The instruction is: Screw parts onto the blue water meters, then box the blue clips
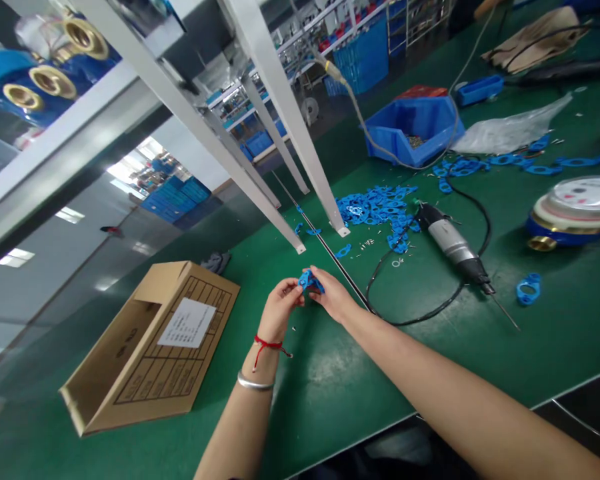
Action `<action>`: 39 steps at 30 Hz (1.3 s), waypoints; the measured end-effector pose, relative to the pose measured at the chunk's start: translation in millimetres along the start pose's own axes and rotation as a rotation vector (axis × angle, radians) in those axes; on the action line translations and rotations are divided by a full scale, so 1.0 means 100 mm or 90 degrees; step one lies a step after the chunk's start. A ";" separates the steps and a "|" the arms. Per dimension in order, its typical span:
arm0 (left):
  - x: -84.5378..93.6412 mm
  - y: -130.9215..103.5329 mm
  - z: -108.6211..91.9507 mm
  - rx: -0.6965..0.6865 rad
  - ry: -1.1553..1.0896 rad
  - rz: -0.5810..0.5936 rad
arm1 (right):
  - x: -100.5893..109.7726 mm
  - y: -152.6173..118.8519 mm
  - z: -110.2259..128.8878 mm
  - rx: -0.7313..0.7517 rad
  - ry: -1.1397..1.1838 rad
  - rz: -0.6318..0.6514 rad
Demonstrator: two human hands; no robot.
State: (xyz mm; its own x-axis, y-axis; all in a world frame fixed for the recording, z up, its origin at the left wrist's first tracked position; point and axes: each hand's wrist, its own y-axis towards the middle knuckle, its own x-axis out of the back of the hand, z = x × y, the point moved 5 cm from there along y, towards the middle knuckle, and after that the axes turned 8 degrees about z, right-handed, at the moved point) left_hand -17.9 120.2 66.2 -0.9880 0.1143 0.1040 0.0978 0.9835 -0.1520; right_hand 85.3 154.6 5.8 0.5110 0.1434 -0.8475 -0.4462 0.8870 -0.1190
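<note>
Between my two hands, above the green table, is a small blue plastic part (307, 280). My left hand (283, 301) pinches its near left side between thumb and fingers. My right hand (330, 293) has its fingers closed round the right side of the same part. Fingers cover some of it, so its full shape is hidden. A heap of similar blue plastic parts (375, 203) lies beyond my hands to the right, with small metal pins scattered near it. To the right rests an electric screwdriver (453, 243) with a long thin bit and a black cable.
An open cardboard box (180, 353) stands at left. White metal posts (300, 120) rise beyond my hands. A blue bin (413, 130) sits at the back, a plastic bag (515, 130) beside it. A water meter (575, 213) and a loose blue part (529, 289) lie right.
</note>
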 end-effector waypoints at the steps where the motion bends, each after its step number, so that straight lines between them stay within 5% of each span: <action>1: 0.04 -0.02 0.10 -0.005 -0.055 -0.028 | -0.02 -0.01 -0.01 0.006 -0.037 0.009; 6: 0.17 -0.06 0.40 -0.042 -0.189 -0.096 | -0.09 -0.04 -0.08 0.017 -0.110 0.044; 15: 0.21 -0.04 0.53 -0.106 -0.241 -0.111 | -0.05 -0.01 -0.17 0.013 -0.123 0.039; 25: 0.04 -0.06 0.47 -0.125 -0.012 -0.051 | -0.08 0.00 -0.17 0.041 -0.150 0.073; 32: 0.36 -0.27 -0.11 -0.255 0.425 -0.358 | 0.00 -0.02 -0.11 0.039 -0.021 -0.005; 34: 0.23 -0.09 -0.30 -0.276 0.504 -0.277 | -0.02 -0.03 -0.11 0.024 -0.027 -0.017; 39: -0.58 0.65 -0.53 -0.323 0.772 0.142 | -0.04 0.00 -0.13 0.021 -0.051 -0.005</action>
State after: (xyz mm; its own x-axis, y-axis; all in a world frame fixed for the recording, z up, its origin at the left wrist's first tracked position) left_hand 52.5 184.8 102.4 -0.2400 0.0693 0.9683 0.5372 0.8403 0.0730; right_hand 73.4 148.7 2.7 0.5724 0.1705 -0.8021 -0.4189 0.9017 -0.1073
